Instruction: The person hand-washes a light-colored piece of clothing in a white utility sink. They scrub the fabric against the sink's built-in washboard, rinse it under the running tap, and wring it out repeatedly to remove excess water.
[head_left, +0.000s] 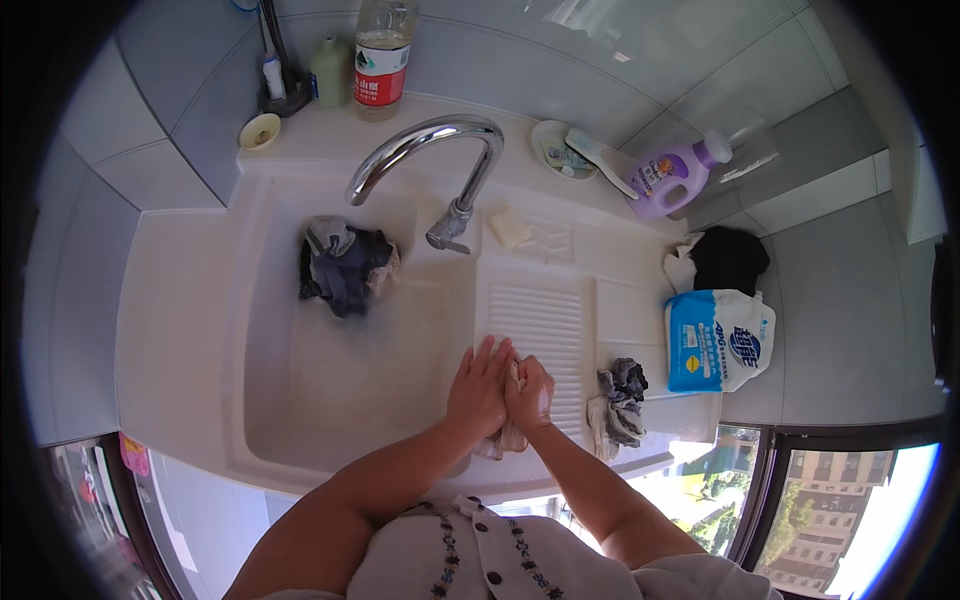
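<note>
My right hand (531, 391) is closed around a pale, wet cloth (513, 439) at the left edge of the ribbed washboard (534, 307). My left hand (482, 386) lies against the same cloth and my right hand, its fingers stretched out. The cloth hangs below both hands near the sink's front edge; most of it is hidden by them. To the left, a bundle of dark and light laundry (346, 262) sits in cloudy water in the white sink basin (262, 375). Twisted grey and white cloths (622, 405) rest right of the washboard.
A chrome faucet (427, 135) arches over the basin. A soap bar (510, 227) lies behind the washboard. Along the back stand a soap dish (551, 142) with a brush (600, 161), a purple bottle (667, 180) and a plastic bottle (381, 67). A detergent bag (720, 341) is at right.
</note>
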